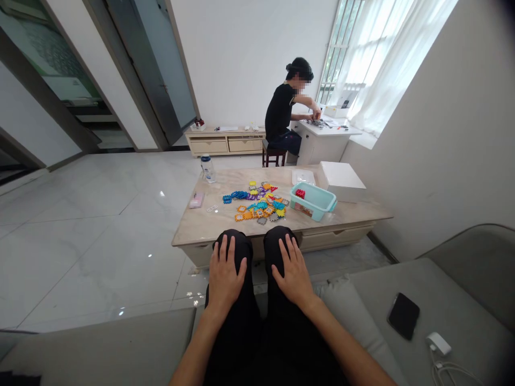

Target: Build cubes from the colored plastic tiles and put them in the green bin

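Note:
My left hand lies flat on my left knee, fingers spread and holding nothing. On the other knee rests my right hand, also flat with its fingers apart. Just past my knees is a low table. Colourful plastic building pieces in orange, blue, purple, yellow and grey lie in a loose pile on it. To the right of the pile stands a light teal basket with a red piece inside.
A water bottle, a pink packet and a white box are on the table. A phone and a white charger lie on the sofa. Beyond, a person sits working at a white desk.

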A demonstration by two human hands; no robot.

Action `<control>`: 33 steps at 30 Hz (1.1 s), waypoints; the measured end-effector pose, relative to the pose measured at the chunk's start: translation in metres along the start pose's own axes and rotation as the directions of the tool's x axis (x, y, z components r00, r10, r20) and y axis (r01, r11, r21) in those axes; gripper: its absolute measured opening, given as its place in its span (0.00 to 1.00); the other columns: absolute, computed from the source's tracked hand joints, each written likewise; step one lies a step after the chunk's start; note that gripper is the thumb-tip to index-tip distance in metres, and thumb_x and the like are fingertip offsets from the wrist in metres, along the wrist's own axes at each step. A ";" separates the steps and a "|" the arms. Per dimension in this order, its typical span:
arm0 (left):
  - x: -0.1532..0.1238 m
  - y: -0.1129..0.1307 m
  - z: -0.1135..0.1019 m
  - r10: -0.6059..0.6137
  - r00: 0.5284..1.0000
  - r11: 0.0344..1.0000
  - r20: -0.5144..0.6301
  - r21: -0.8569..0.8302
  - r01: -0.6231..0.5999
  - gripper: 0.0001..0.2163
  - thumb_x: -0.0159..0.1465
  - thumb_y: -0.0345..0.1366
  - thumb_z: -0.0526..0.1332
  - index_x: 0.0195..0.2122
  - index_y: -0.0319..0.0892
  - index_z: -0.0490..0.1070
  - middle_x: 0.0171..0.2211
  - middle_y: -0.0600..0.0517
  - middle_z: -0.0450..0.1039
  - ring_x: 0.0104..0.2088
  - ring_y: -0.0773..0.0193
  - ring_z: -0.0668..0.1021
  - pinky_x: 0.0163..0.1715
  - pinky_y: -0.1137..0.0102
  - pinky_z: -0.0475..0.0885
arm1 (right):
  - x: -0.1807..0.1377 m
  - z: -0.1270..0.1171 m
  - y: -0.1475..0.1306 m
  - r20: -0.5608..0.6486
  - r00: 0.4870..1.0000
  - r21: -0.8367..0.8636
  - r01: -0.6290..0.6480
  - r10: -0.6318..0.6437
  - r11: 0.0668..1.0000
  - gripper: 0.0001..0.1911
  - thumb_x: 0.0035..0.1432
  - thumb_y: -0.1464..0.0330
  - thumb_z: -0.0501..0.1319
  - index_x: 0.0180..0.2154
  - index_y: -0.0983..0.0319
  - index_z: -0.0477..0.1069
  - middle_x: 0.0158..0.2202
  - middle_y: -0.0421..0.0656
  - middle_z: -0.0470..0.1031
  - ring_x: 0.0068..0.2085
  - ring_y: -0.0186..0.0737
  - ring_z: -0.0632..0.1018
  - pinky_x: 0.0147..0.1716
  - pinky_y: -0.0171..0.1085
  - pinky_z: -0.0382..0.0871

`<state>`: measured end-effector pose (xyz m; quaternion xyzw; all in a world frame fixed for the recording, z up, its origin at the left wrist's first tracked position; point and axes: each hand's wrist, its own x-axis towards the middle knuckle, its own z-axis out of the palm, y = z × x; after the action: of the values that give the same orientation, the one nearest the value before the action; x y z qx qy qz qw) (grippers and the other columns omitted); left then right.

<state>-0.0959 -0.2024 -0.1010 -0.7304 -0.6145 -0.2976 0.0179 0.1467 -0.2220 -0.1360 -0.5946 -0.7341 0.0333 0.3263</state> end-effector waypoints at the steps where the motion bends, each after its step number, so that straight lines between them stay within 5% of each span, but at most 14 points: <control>1: -0.002 -0.005 -0.001 -0.009 1.000 1.000 0.001 -0.007 0.009 0.33 0.78 0.44 0.57 0.81 0.43 0.53 0.81 0.38 0.54 0.79 0.34 0.59 0.76 0.37 0.62 | 0.000 -0.003 -0.004 0.007 1.000 0.012 0.007 -0.007 1.000 0.49 0.69 0.65 0.62 0.83 0.54 0.43 0.85 0.50 0.44 0.83 0.64 0.51 0.76 0.67 0.62; 8: 0.000 -0.015 -0.002 -0.057 0.998 0.997 0.016 -0.056 0.057 0.38 0.76 0.43 0.61 0.83 0.57 0.44 0.83 0.44 0.50 0.80 0.35 0.59 0.74 0.35 0.65 | 0.020 -0.011 -0.018 0.053 0.996 0.108 -0.070 0.065 0.992 0.54 0.66 0.63 0.66 0.83 0.42 0.40 0.84 0.42 0.44 0.81 0.65 0.56 0.73 0.70 0.68; 13: 0.001 -0.030 0.001 -0.087 0.994 0.994 0.072 -0.067 0.092 0.39 0.74 0.42 0.64 0.83 0.59 0.48 0.82 0.45 0.51 0.79 0.36 0.63 0.70 0.35 0.71 | 0.047 0.003 -0.010 0.146 0.985 0.162 -0.111 0.087 0.981 0.49 0.67 0.58 0.67 0.81 0.39 0.46 0.83 0.40 0.51 0.80 0.62 0.59 0.73 0.67 0.70; 16: 0.016 -0.057 0.005 -0.126 0.981 0.975 0.149 -0.165 0.150 0.36 0.74 0.41 0.64 0.82 0.60 0.53 0.81 0.46 0.57 0.77 0.38 0.67 0.70 0.38 0.74 | 0.108 0.020 0.019 0.216 0.973 0.294 -0.147 0.084 0.945 0.36 0.75 0.58 0.59 0.79 0.41 0.56 0.79 0.40 0.61 0.78 0.53 0.65 0.74 0.60 0.69; 19: 0.062 -0.094 0.019 -0.202 0.943 0.890 0.264 -0.352 0.289 0.27 0.80 0.41 0.55 0.79 0.58 0.60 0.75 0.48 0.69 0.74 0.47 0.73 0.71 0.46 0.74 | 0.211 0.054 0.061 0.170 0.974 0.337 -0.202 0.152 0.920 0.29 0.77 0.57 0.54 0.75 0.49 0.65 0.72 0.47 0.73 0.73 0.55 0.73 0.74 0.59 0.68; 22: 0.143 -0.133 0.057 -0.251 0.922 0.851 0.294 -0.387 0.355 0.24 0.80 0.47 0.54 0.74 0.53 0.67 0.74 0.47 0.71 0.74 0.48 0.73 0.75 0.45 0.68 | 0.324 0.103 0.101 0.225 0.949 0.110 -0.251 0.222 0.962 0.29 0.75 0.55 0.56 0.71 0.54 0.70 0.68 0.53 0.76 0.70 0.59 0.74 0.72 0.60 0.66; 25: 0.232 -0.167 0.117 -0.207 0.951 0.912 0.229 -0.307 0.272 0.27 0.79 0.52 0.53 0.72 0.41 0.69 0.73 0.38 0.70 0.75 0.44 0.70 0.78 0.44 0.61 | 0.410 0.157 0.137 0.264 0.922 0.035 -0.302 0.283 0.953 0.28 0.74 0.53 0.58 0.68 0.58 0.73 0.66 0.58 0.75 0.68 0.63 0.73 0.71 0.62 0.65; 29: 0.314 -0.202 0.204 -0.269 0.925 0.954 0.267 -0.055 0.293 0.32 0.78 0.52 0.53 0.76 0.36 0.64 0.79 0.30 0.56 0.80 0.30 0.58 0.76 0.34 0.54 | 0.470 0.224 0.181 0.314 0.867 -0.076 -0.384 0.388 0.920 0.31 0.75 0.48 0.54 0.67 0.59 0.73 0.66 0.61 0.73 0.67 0.67 0.71 0.69 0.70 0.62; 33: 0.348 -0.216 0.263 -0.310 0.883 0.951 0.353 0.107 0.291 0.32 0.80 0.54 0.48 0.79 0.43 0.60 0.81 0.32 0.52 0.81 0.28 0.53 0.76 0.29 0.48 | 0.501 0.280 0.210 0.371 0.839 -0.158 -0.364 0.397 0.918 0.36 0.75 0.45 0.52 0.72 0.57 0.67 0.74 0.59 0.65 0.75 0.72 0.62 0.72 0.76 0.51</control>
<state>-0.1599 0.2621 -0.2310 -0.6680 -0.7202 -0.1401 -0.1244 0.1404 0.3827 -0.2273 -0.7220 -0.6526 0.1870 0.1335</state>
